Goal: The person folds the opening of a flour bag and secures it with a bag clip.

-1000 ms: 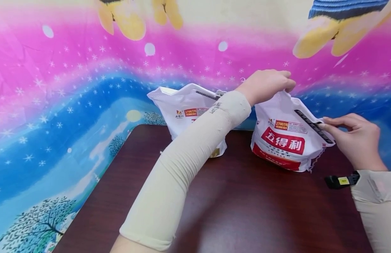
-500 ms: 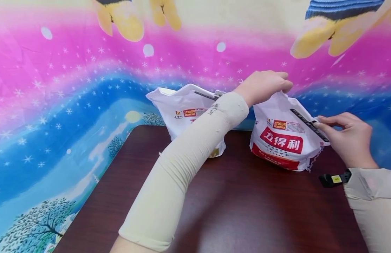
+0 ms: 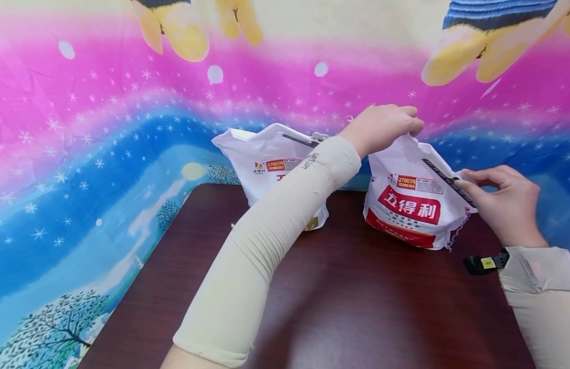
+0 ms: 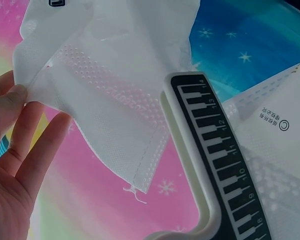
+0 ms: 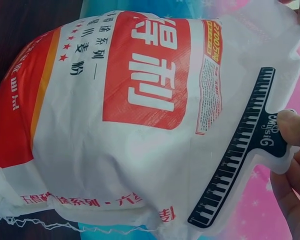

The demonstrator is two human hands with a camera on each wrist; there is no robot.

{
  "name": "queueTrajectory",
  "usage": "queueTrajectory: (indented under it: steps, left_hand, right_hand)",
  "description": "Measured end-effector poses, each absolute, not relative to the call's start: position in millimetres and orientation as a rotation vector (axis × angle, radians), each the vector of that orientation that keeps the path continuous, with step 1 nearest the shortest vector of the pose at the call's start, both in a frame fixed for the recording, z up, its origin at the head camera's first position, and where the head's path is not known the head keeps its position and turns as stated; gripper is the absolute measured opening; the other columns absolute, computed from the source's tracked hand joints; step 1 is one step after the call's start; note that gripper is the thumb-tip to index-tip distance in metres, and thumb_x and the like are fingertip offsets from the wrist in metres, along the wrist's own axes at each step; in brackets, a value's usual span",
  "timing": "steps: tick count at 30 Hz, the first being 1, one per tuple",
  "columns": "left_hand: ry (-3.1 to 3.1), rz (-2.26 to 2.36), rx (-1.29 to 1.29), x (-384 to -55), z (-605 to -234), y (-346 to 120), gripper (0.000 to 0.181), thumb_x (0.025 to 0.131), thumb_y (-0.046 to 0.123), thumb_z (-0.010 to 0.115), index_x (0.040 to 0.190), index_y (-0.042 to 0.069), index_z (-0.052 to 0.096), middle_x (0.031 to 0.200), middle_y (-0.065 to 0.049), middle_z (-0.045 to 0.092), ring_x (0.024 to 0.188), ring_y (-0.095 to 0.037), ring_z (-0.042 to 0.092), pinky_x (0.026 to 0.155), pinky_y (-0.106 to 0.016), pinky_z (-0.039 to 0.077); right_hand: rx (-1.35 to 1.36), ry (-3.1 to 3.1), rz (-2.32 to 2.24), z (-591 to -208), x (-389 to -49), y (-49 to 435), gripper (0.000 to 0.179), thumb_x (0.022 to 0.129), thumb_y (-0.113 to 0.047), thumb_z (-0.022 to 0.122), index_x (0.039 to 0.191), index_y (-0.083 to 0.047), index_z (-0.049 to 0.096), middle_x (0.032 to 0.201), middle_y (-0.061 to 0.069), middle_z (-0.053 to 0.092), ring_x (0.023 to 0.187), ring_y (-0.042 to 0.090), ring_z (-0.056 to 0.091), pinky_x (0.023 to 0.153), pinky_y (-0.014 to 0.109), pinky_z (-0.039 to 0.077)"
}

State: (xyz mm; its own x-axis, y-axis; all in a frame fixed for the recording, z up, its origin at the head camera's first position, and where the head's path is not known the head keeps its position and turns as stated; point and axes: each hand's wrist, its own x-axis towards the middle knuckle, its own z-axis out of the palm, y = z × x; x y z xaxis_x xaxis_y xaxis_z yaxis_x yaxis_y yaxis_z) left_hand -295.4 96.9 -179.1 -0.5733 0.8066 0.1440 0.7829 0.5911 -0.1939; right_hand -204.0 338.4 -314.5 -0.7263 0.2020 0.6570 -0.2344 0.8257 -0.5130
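Observation:
A white flour bag with red panels stands at the right back of the table. At its top left corner, my left hand pinches the white material; thumb and fingers show at the bag's edge in the left wrist view. A long clip with a piano-key print lies slanted across the upper right of the bag. My right hand pinches the clip's handle between thumb and fingers. Left of it, a second flour bag carries a similar clip, partly hidden behind my left forearm.
Both bags stand on a dark brown wooden table. A pink and blue printed backdrop hangs close behind and to the left. My left sleeve crosses over the table before the second bag. A black strap sits at my right wrist.
My right hand has shifted slightly left with the clip, and the bag's top right corner has drawn in with it. My left hand keeps its hold on the other corner.

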Motion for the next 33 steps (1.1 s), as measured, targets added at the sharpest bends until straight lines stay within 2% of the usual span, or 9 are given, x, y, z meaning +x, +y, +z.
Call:
queueTrajectory:
  steps: [9, 11, 14, 17, 19, 21, 26, 33]
  left_hand:
    - [-2.625, 0.149, -1.309, -295, -182, 95, 0.035, 0.105, 0.024, 0.054, 0.138, 0.033, 0.057, 0.135, 0.011, 0.056, 0.124, -0.003, 0.052, 0.104, -0.021, 0.039]
    - [-2.631, 0.154, -1.306, -295, -183, 94, 0.035, 0.105, 0.024, 0.054, 0.139, 0.034, 0.057, 0.136, 0.011, 0.056, 0.125, -0.003, 0.052, 0.106, -0.022, 0.039]
    - [-2.649, 0.146, -1.302, -295, -183, 94, 0.036, 0.105, 0.028, 0.053, 0.14, 0.035, 0.056, 0.14, 0.012, 0.054, 0.129, -0.002, 0.05, 0.111, -0.026, 0.035]
    - [-2.662, 0.146, -1.297, -295, -182, 94, 0.037, 0.105, 0.031, 0.053, 0.142, 0.037, 0.054, 0.144, 0.013, 0.052, 0.133, -0.002, 0.047, 0.116, -0.03, 0.031]
    - [-2.672, 0.139, -1.294, -295, -182, 95, 0.038, 0.105, 0.034, 0.052, 0.143, 0.037, 0.053, 0.146, 0.013, 0.051, 0.135, -0.002, 0.045, 0.118, -0.032, 0.028]
    - [-2.691, 0.115, -1.287, -295, -182, 95, 0.04, 0.105, 0.037, 0.052, 0.145, 0.038, 0.051, 0.151, 0.012, 0.046, 0.14, -0.003, 0.04, 0.12, -0.031, 0.025]
    - [-2.686, 0.1, -1.289, -295, -185, 94, 0.044, 0.105, 0.038, 0.053, 0.149, 0.037, 0.047, 0.16, 0.01, 0.037, 0.149, -0.006, 0.029, 0.121, -0.027, 0.02]
    - [-2.61, 0.178, -1.286, -295, -191, 95, 0.043, 0.106, 0.027, 0.051, 0.149, 0.035, 0.047, 0.154, 0.009, 0.043, 0.144, -0.006, 0.036, 0.115, -0.024, 0.031]
  right_hand:
    - [0.075, -2.212, 0.731, -318, -204, 336, 0.034, 0.084, -0.009, 0.083, 0.116, 0.0, 0.074, 0.089, -0.041, 0.043, 0.084, -0.023, 0.042, 0.075, -0.003, 0.03]
    - [0.088, -2.204, 0.728, -320, -204, 336, 0.035, 0.084, -0.007, 0.083, 0.117, 0.0, 0.074, 0.091, -0.037, 0.045, 0.085, -0.024, 0.042, 0.075, -0.002, 0.03]
    - [0.094, -2.212, 0.705, -322, -204, 335, 0.035, 0.085, -0.005, 0.081, 0.119, 0.001, 0.073, 0.094, -0.015, 0.059, 0.089, -0.024, 0.039, 0.073, -0.002, 0.029]
    - [0.092, -2.226, 0.681, -324, -203, 334, 0.036, 0.087, -0.004, 0.079, 0.121, 0.002, 0.071, 0.1, 0.012, 0.064, 0.092, -0.023, 0.036, 0.072, -0.003, 0.027]
    - [0.094, -2.227, 0.68, -325, -203, 334, 0.036, 0.087, -0.003, 0.079, 0.122, 0.003, 0.071, 0.104, 0.019, 0.064, 0.093, -0.023, 0.035, 0.072, -0.003, 0.027]
    - [0.096, -2.227, 0.694, -325, -203, 334, 0.036, 0.087, -0.003, 0.079, 0.122, 0.002, 0.071, 0.103, 0.016, 0.063, 0.093, -0.022, 0.036, 0.073, -0.004, 0.027]
    - [0.11, -2.224, 0.73, -326, -203, 335, 0.037, 0.086, -0.001, 0.079, 0.122, 0.0, 0.071, 0.1, -0.001, 0.058, 0.094, -0.02, 0.039, 0.073, -0.005, 0.03]
    - [0.105, -2.22, 0.729, -327, -202, 336, 0.037, 0.087, -0.001, 0.078, 0.123, 0.0, 0.071, 0.1, -0.006, 0.056, 0.095, -0.019, 0.039, 0.073, -0.004, 0.03]
